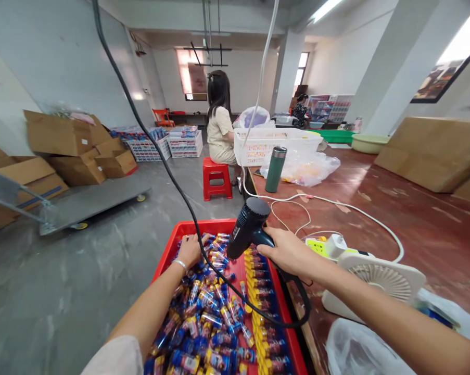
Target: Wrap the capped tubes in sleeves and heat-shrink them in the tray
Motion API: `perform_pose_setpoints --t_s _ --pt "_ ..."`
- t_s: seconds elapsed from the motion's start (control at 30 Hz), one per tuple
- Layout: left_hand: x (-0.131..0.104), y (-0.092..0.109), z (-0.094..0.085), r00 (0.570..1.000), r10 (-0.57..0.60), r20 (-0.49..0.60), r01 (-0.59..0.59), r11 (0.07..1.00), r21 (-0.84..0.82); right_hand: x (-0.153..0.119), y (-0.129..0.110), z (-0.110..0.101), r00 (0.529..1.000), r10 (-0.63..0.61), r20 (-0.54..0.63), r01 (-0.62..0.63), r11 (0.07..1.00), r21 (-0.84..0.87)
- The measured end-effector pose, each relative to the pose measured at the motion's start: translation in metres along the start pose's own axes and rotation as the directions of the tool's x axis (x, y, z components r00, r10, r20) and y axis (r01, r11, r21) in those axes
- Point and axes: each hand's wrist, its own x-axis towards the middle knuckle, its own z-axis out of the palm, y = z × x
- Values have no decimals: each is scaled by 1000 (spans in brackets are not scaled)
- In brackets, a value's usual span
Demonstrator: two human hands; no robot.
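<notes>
My right hand point(285, 251) is closed around the handle of a black hair dryer point(245, 224). Its barrel slants down over a red tray point(179, 229), and its black cord loops below and up across the view. Many small clear bottles point(207, 299) with blue and yellow ends lie jumbled in the tray. Along the tray's right side, more of these bottles form a neat row point(261, 307), yellow ends to the left. My left hand point(190, 251) rests on loose bottles at the tray's far left, fingers spread; the fingertips are partly hidden among them.
Right of the tray, a red-brown table point(426, 229) bears a white fan point(379, 284), a power strip point(316, 246), a green flask point(276, 169) and white cables. A seated person point(220, 130) is ahead, beside a white basket point(274, 146). A flat trolley point(98, 203) and cartons stand left.
</notes>
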Motion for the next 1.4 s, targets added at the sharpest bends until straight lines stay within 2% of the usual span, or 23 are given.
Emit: perform_pose_setpoints --t_s 0.17,0.27,0.47,0.63,0.7,0.8,0.87,0.93,1.03,1.13,1.23,1.4 --pt "-15 -22 -11 992 -93 -87 102 990 98 10 -8 11 999 -6 -32 5 1000 -21" --pt "-32 -28 -11 989 -97 -109 109 988 106 20 -15 15 999 -35 -28 34 999 -42" --pt "-76 -23 -10 993 64 -95 -57 996 75 34 -27 22 996 -81 -26 79 994 -73" --pt "-98 9 -3 967 253 -14 -252 967 44 37 -28 22 998 -46 -37 42 993 -112" --pt "-96 28 6 941 337 31 -338 941 22 35 -26 17 998 -34 -52 27 992 -126" --pt "-78 57 23 911 405 73 -407 913 11 32 -21 4 993 -38 -109 23 991 -133" --pt "-58 72 34 923 376 85 -380 925 33 32 -19 -7 988 -53 -147 35 992 -123" --pt "-35 81 42 951 295 91 -302 951 69 32 -18 -17 983 -65 -174 47 993 -108" --pt "-8 84 47 979 178 97 -188 976 111 32 -17 -27 979 -73 -190 56 994 -95" --pt "2 80 47 987 123 101 -136 982 135 33 -14 -28 983 -70 -169 54 994 -95" --pt "-2 77 48 985 132 110 -147 979 142 36 -9 -21 988 -61 -144 49 995 -88" --pt "-22 75 43 965 231 121 -246 961 125 44 -4 -6 994 -42 -103 36 997 -66"
